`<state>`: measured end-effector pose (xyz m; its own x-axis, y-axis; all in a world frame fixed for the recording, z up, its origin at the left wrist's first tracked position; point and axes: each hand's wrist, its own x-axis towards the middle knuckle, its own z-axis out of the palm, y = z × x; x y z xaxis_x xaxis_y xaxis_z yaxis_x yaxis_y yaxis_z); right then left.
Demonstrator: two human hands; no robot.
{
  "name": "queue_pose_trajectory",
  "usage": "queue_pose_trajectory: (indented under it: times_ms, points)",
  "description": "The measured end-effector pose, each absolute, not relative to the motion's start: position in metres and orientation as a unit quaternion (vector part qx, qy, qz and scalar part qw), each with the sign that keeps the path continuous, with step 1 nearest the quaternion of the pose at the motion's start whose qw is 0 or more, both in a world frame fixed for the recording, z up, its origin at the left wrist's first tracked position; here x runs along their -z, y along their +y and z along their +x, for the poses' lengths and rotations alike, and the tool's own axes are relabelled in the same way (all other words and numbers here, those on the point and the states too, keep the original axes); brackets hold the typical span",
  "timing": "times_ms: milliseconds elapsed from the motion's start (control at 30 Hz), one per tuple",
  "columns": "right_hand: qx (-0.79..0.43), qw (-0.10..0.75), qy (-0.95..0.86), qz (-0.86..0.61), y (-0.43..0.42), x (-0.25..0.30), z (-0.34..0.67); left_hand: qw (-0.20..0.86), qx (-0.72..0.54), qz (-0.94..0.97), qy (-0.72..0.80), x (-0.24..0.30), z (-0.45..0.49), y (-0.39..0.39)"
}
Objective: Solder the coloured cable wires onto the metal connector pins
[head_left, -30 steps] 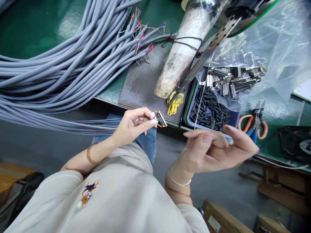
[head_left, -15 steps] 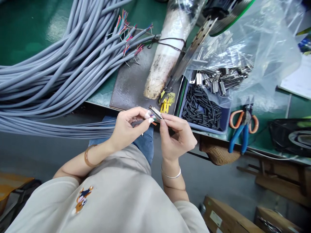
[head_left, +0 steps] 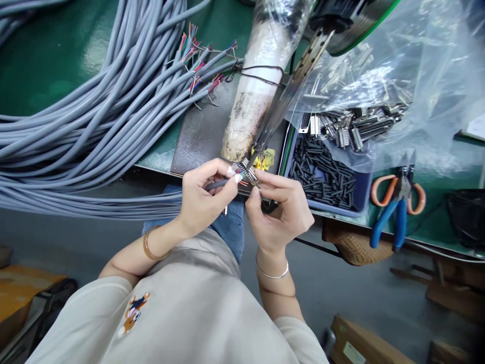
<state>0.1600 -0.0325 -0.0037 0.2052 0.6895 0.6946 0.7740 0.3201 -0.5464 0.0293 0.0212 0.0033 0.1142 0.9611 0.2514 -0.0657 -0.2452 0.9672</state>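
- Left hand (head_left: 206, 197): fingers pinched on the grey cable (head_left: 216, 185), connector (head_left: 249, 173) just off their tips at 3 o'clock.
- Right hand (head_left: 282, 210): fingers narrow at the connector's 4 o'clock end — cannot tell if gripping.
- Steadiness should help — wires (head_left: 243, 183) apart, fingers clear of the soldering iron (head_left: 275, 114) towards 1 o'clock.

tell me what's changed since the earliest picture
The right hand, earlier held apart in front of the blue tray, has moved left, its fingertips now at the connector; whether they grip it is unclear. The left hand still holds the grey cable. The cable bundle, tray and blue-handled pliers stayed put.
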Motion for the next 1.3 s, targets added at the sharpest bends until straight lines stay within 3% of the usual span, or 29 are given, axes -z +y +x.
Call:
queue_pose_trajectory:
  times_ms: [333, 833, 1300]
  points:
    - [0.046, 0.516, -0.63, -0.579, -0.027, -0.005, 0.159, 0.456, -0.543, 0.598, 0.373, -0.006, 0.027, 0.024]
    - [0.018, 0.504, -0.633, -0.587, -0.031, -0.003, 0.164, 0.51, -0.518, 0.568, 0.386, -0.01, 0.024, 0.023]
    - [0.024, 0.493, -0.648, -0.58, -0.028, -0.004, 0.163, 0.467, -0.519, 0.589, 0.408, -0.005, 0.026, 0.024]
